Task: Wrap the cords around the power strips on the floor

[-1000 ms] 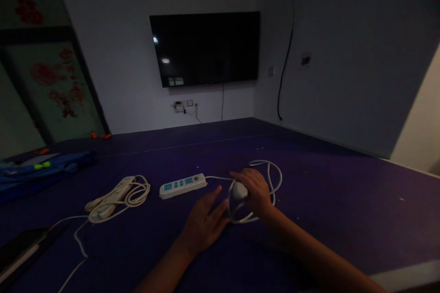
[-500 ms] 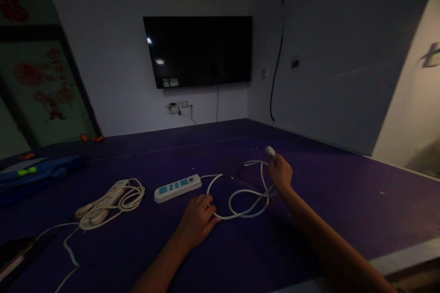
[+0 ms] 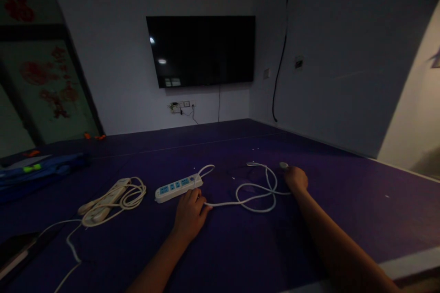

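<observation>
A white power strip [image 3: 178, 187] with blue sockets lies on the dark purple floor mat [image 3: 240, 247]. Its white cord [image 3: 256, 192] loops out to the right. My left hand [image 3: 189, 213] rests on the mat with its fingers closed over the cord just right of the strip. My right hand [image 3: 296, 178] is stretched out to the right, closed round the cord's white plug [image 3: 283, 165], low against the mat.
A second, cream power strip with a coiled cord [image 3: 113, 197] lies to the left. Blue items [image 3: 41, 169] sit at the far left. A black TV [image 3: 202, 50] hangs on the wall above a wall socket [image 3: 180, 106]. A pale step edge [image 3: 405, 265] runs at lower right.
My right hand carried the plug out to the right, lifted it, then lowered it to the mat. The coil has been drawn out. My left hand closed on the cord near the strip.
</observation>
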`<act>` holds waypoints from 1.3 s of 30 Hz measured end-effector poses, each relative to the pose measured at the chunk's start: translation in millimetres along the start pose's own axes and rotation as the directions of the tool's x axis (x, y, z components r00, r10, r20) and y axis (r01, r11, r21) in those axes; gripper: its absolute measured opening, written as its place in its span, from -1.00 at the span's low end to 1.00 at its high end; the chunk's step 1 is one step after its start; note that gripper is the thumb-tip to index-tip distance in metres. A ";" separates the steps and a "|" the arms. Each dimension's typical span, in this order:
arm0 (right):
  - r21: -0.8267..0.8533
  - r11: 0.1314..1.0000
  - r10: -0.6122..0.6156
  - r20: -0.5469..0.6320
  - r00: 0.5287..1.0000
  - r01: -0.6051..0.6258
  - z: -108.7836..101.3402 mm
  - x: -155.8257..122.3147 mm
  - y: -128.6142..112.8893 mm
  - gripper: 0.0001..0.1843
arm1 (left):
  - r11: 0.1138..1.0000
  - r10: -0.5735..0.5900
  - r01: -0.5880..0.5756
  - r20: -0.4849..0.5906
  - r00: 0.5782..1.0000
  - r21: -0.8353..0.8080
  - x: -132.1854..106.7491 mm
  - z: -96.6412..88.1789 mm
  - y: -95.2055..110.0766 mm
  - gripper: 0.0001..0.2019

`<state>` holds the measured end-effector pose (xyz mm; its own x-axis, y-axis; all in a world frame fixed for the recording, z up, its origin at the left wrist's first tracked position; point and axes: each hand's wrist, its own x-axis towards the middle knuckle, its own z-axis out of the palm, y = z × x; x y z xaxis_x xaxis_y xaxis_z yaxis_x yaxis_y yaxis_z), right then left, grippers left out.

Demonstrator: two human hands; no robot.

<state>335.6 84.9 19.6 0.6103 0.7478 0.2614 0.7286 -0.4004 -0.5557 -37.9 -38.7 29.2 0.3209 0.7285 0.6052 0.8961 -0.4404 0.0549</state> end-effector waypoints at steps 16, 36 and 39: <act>-0.074 0.802 -0.592 -0.224 0.774 0.592 -12.1 -31.6 -44.9 -0.59 | 1.000 0.001 -0.003 -0.040 0.999 -0.031 -1.0 0.7 1.6 -0.94; 0.166 0.827 -0.504 -0.202 0.840 0.537 1.7 -44.4 -59.0 -0.70 | 0.999 -0.045 0.046 -0.066 0.997 0.007 -0.8 1.4 -1.8 -0.91; 0.496 0.842 -0.010 -0.376 0.927 0.211 -4.3 -20.2 -41.3 -0.78 | 0.998 -0.057 0.060 -0.079 0.995 0.034 -0.4 0.2 -1.5 -0.91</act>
<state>294.5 84.1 40.7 0.6748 0.4979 0.5447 0.5883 0.0828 -0.8044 -39.3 -38.3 28.7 0.2437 0.7086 0.6622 0.9236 -0.3779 0.0644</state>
